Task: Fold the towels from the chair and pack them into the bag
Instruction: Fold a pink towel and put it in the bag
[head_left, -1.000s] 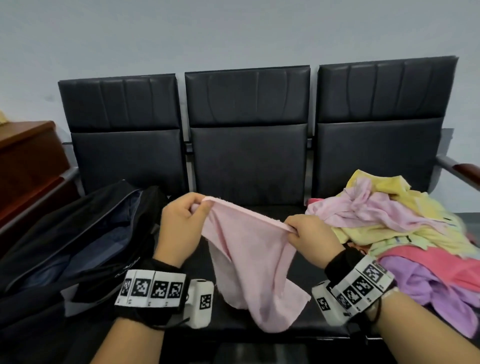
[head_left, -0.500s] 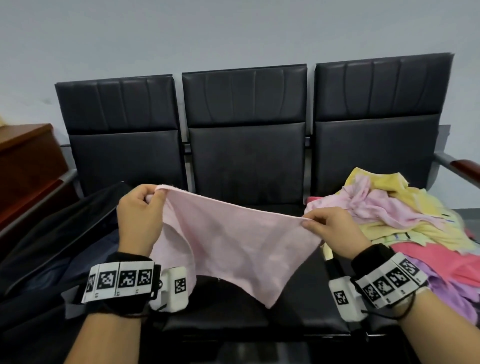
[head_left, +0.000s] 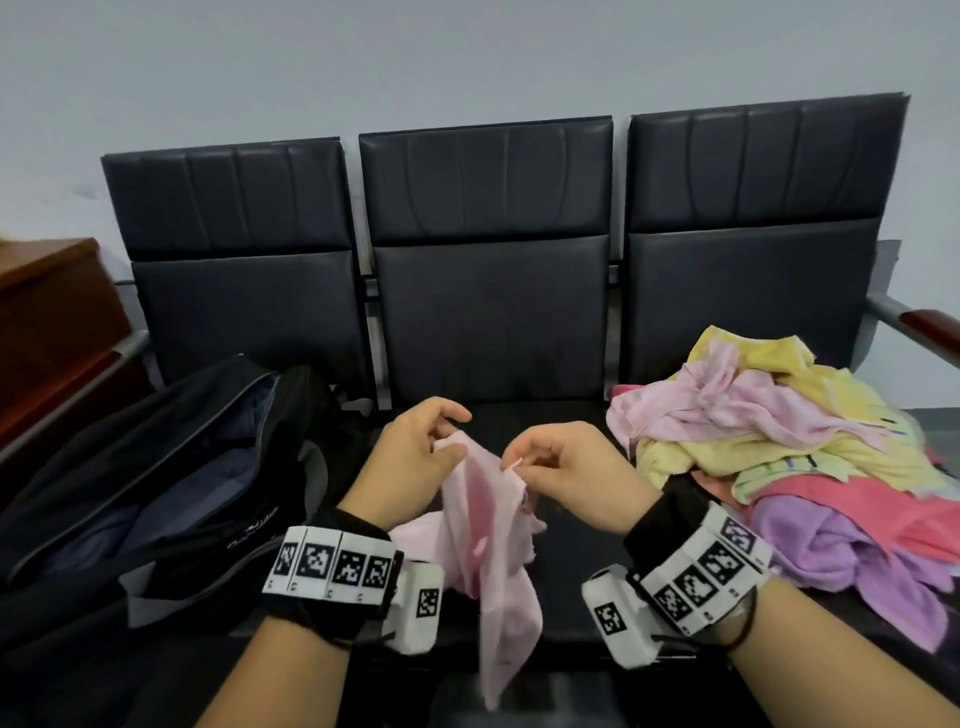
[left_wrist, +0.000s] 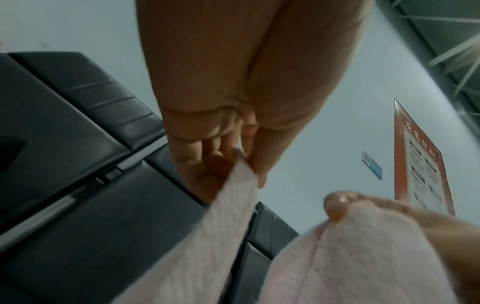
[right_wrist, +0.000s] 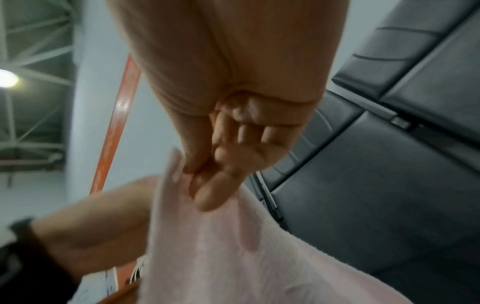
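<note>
Pale pink towel (head_left: 488, 545) hangs crumpled over the middle seat, between black bag (head_left: 171, 499) and towel heap (head_left: 789, 447)

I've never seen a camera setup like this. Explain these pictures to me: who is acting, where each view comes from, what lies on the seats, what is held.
No machine here: a person works bare-handed, with cameras strapped to head and wrists. The wide picture is the head view; the two close ones look along each hand. The left hand and right hand each pinch the pink towel, which hangs between them over the middle seat. An open black bag sits left; a pile of towels sits right.
</note>
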